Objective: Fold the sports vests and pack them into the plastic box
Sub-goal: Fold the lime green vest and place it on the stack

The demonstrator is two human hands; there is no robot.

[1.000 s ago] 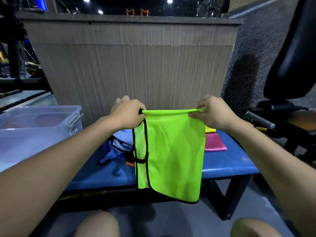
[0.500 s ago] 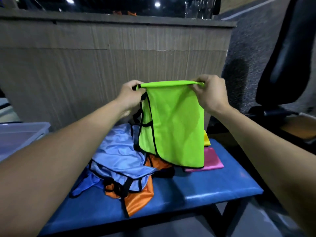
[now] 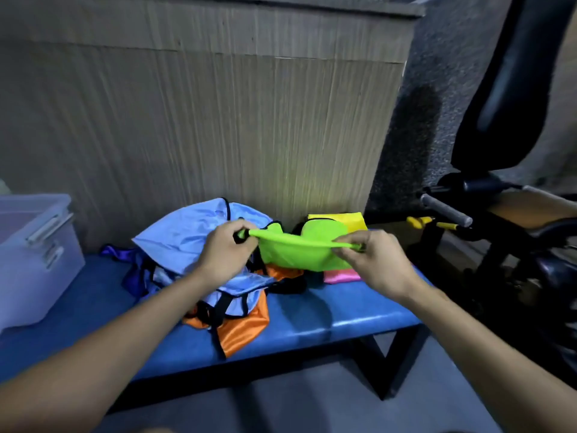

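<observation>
A bright green vest (image 3: 299, 248) with black trim is stretched low over the blue bench (image 3: 337, 310). My left hand (image 3: 223, 250) grips its left end and my right hand (image 3: 371, 260) pinches its right end. Its far part sags onto the pile behind. Loose vests lie under and left of it: a light blue one (image 3: 190, 235), an orange one (image 3: 243, 329) and a purple one (image 3: 129, 270). Folded pink (image 3: 338, 276) and yellow (image 3: 352, 221) vests lie at the bench's right. The clear plastic box (image 3: 34, 257) stands at the left end.
A wood-grain panel wall (image 3: 218, 120) rises right behind the bench. A black padded gym machine (image 3: 505, 104) with a grey handle (image 3: 446, 210) stands to the right. Grey floor lies in front of the bench.
Both hands have lowered the green vest from hanging in the air down onto the bench and pile. The view has tipped down and the box has come back into sight at left.
</observation>
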